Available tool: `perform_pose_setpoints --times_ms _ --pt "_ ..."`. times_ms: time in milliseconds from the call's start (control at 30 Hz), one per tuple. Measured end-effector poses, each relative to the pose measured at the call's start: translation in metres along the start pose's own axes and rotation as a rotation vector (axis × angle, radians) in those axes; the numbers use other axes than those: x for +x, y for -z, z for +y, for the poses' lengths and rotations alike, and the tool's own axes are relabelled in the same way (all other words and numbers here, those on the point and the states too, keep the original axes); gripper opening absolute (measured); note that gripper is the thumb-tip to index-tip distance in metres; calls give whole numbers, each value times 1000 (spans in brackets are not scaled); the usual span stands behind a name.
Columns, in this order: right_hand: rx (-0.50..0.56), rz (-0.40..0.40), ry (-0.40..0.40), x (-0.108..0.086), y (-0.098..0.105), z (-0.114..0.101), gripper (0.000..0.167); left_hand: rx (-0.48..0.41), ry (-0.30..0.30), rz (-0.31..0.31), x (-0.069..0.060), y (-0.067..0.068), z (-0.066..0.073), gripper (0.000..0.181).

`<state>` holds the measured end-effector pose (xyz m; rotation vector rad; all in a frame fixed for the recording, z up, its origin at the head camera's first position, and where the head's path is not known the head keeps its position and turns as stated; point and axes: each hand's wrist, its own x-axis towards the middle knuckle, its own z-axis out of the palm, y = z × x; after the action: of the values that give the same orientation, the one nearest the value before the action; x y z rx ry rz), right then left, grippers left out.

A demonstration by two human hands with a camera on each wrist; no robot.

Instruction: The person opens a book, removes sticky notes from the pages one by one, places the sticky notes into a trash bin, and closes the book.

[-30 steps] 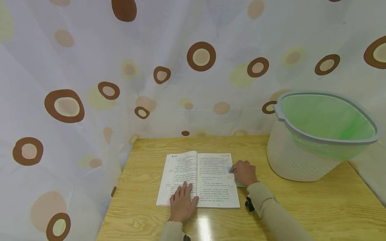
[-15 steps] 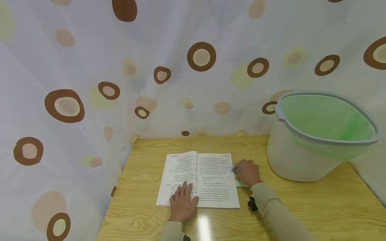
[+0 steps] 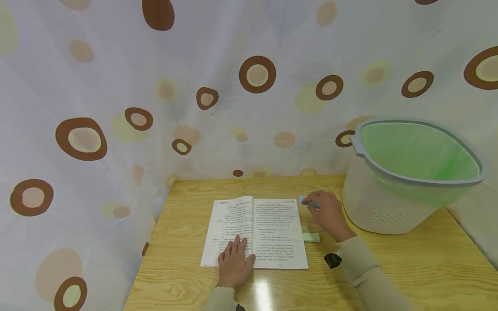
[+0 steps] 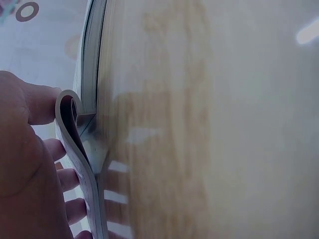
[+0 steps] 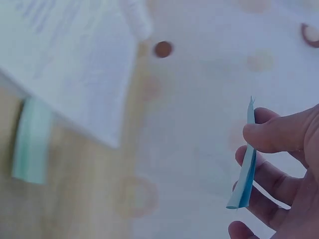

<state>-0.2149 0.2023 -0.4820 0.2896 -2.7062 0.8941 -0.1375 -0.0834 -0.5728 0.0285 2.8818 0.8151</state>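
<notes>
One opened book [image 3: 274,246] on table [image 3: 183,224], left hand [image 3: 234,264] upon it, fingers spread, right hand [image 3: 328,214] pinching blue slip [image 5: 246,177] near book's upper right corner, green slip [image 3: 312,237] jutting from right edge

The left fingers [image 3: 235,247] rest on an open book [image 3: 275,233] on the worktop [image 3: 179,242]. The right fingers [image 5: 274,135], beyond the book's right edge, hold a paper strip [image 5: 246,179]. Nearer the person than them, another strip [image 3: 312,237] juts out beneath that edge. Right of them stands a basket [image 3: 393,205]; behind, a curtain [image 3: 218,52].

Slip [image 5: 244,180] blue, strip [image 3: 311,237] lt grn, backdrop [image 3: 221,39] brn-ringed.
</notes>
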Motion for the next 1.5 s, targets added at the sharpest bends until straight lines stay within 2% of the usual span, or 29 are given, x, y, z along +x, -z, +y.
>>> perform_pose_setpoints --times_ms 133,233,433,600,733,867,1033,1200,1333,1500 --pt "47 124 143 0 31 -25 18 -2 -1 6 2 1 3 58" --pt "73 202 214 -1 54 -40 20 -2 1 5 4 1 5 57" --pt "81 350 304 -3 97 -56 22 5 6 5 11 -1 8 58" --pt "114 470 331 -5 131 -58 24 -11 -20 21 16 -1 11 58" --pt "134 602 317 -7 153 -55 25 -12 -33 26 18 -1 12 58" --pt "174 724 272 -8 171 -52 18 -2 -35 50 19 -2 10 58" --pt "201 819 223 -10 184 -47 10 -9 -35 59 16 -1 7 57" --pt "161 867 174 -10 191 -39 15 -14 -19 49 12 0 6 58" --pt "126 859 157 -9 195 -29 22 -16 -17 35 9 1 5 57" --pt "94 842 156 -8 196 -19 12 -11 -2 31 3 -1 1 58"
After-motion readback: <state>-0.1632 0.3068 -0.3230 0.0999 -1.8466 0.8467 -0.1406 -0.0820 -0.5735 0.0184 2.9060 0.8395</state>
